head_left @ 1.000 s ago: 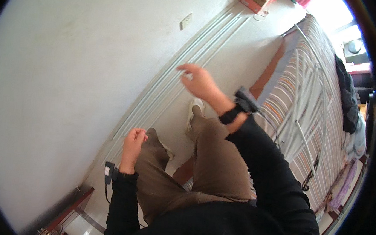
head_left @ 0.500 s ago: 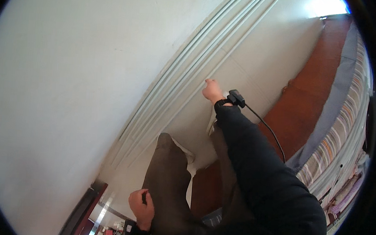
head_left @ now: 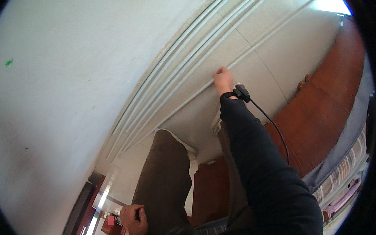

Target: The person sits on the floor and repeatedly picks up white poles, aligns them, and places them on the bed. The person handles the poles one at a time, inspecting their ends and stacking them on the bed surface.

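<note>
My right hand [head_left: 223, 80] reaches out over the floor, its fingers closed around a long, thin white pipe [head_left: 252, 49]. This pipe runs slantwise from near my left foot toward the bright far right corner. To its left, several similar pipes [head_left: 191, 55] lie roughly side by side along the wall. A black band with a small device [head_left: 241, 92] and a cable is on my right wrist. My left hand [head_left: 133, 221] rests by my left thigh with curled fingers; a dark patch shows between thumb and fingers, and I cannot tell whether it is an object.
A pale wall [head_left: 70, 67] fills the left side. On the right stands a reddish-brown wooden piece of furniture [head_left: 322, 100] with grey cloth [head_left: 337, 148] and striped fabric [head_left: 344, 166] along it. My trousered legs [head_left: 163, 172] are in front of me. Cluttered items [head_left: 110, 224] show at the lower left.
My right hand has closed on one pipe, which now lies further right, apart from the others. My left hand has shifted slightly down and left. The view has moved a little.
</note>
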`<state>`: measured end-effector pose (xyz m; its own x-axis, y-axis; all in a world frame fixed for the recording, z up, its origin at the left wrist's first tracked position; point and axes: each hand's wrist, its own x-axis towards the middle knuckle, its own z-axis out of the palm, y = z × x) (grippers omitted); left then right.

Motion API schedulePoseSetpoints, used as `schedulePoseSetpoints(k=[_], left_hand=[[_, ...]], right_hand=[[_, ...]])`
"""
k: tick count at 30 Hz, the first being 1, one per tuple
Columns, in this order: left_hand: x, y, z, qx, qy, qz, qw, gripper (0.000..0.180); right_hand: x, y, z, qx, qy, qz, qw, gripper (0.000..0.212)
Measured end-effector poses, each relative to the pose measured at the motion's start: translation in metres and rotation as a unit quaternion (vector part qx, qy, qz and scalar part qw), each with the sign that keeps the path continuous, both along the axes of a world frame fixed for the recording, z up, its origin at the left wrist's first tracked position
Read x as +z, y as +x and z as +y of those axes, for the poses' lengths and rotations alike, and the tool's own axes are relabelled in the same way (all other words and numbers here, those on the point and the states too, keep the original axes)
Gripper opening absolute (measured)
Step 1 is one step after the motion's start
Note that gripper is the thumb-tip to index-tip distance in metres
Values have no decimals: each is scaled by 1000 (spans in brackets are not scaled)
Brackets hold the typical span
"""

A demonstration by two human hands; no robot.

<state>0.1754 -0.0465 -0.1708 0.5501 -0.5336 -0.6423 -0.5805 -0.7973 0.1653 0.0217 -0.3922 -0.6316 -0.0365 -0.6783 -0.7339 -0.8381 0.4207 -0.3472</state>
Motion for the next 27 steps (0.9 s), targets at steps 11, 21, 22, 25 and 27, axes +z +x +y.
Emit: schedulePoseSetpoints(k=[11,21,22,25,27], left_hand=[[6,-3,-19,16,-35,16,999,17],[22,-49,-66,-73,-161,-84,981,58],[27,-56,-68,-89,-181,-110,973,61],[52,-81,-72,-105,-213,-158,959,70],[78,-97,-71,-93,-226,-165,956,73]], right_hand=[[59,48,-38,-333,-129,-170,918,33],[313,45,-7,-348,148,-414,828,27],[336,38,8,-328,169,-414,832,22],[399,14,59,-279,209,-431,832,18],[439,-1,95,-255,242,-438,827,17]])
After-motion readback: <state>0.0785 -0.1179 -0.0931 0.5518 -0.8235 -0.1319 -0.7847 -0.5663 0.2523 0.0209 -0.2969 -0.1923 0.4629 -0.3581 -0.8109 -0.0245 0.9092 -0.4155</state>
